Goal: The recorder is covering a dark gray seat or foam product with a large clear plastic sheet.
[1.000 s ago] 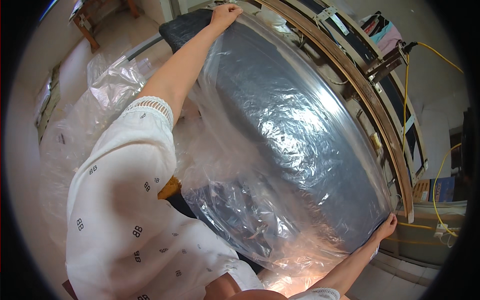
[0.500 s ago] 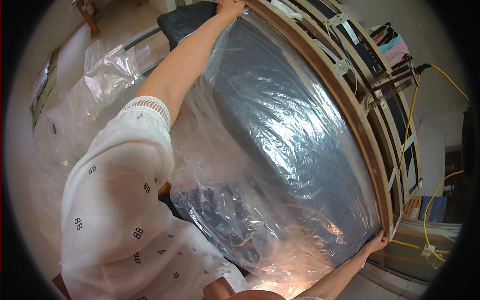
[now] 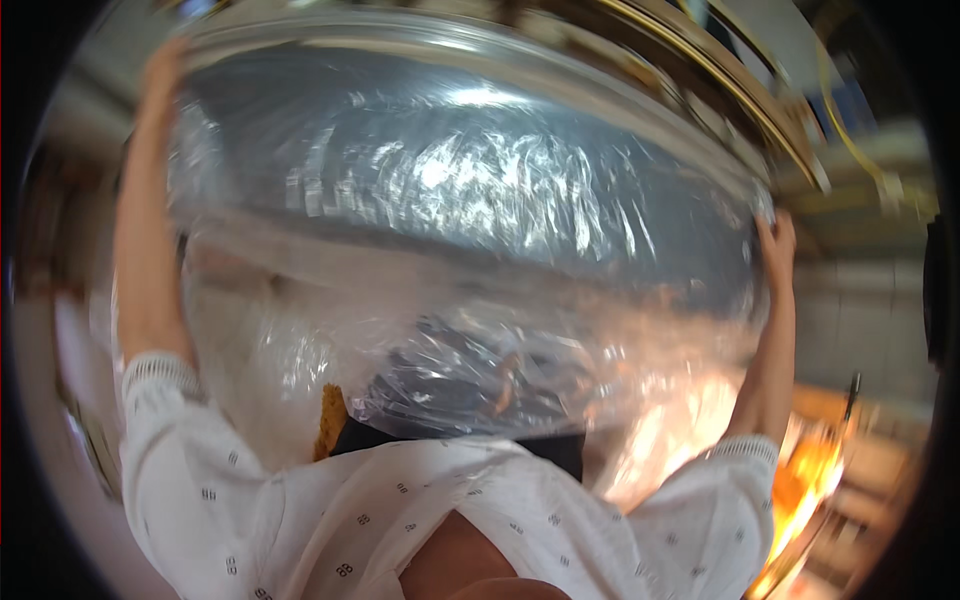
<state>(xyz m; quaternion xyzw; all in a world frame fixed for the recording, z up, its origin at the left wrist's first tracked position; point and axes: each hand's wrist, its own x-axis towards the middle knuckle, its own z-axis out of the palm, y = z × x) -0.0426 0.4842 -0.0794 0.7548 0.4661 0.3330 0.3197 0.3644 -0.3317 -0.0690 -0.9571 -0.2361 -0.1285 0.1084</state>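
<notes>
Now, wide dark-grey panel [image 3: 400, 90]: spanning hand to hand, clear crinkled plastic film [image 3: 470, 365] over it, spilling toward the waist.
Left hand [image 3: 165, 65]: blurred at the panel's left end; finger closure, can't tell.
Right hand [image 3: 777, 240]: at the right edge, grip equally unclear.

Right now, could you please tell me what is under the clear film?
Through the film, a dark grey surface shows, partly lost in glare. Whatever lies beneath that surface is covered and cannot be seen.
</notes>
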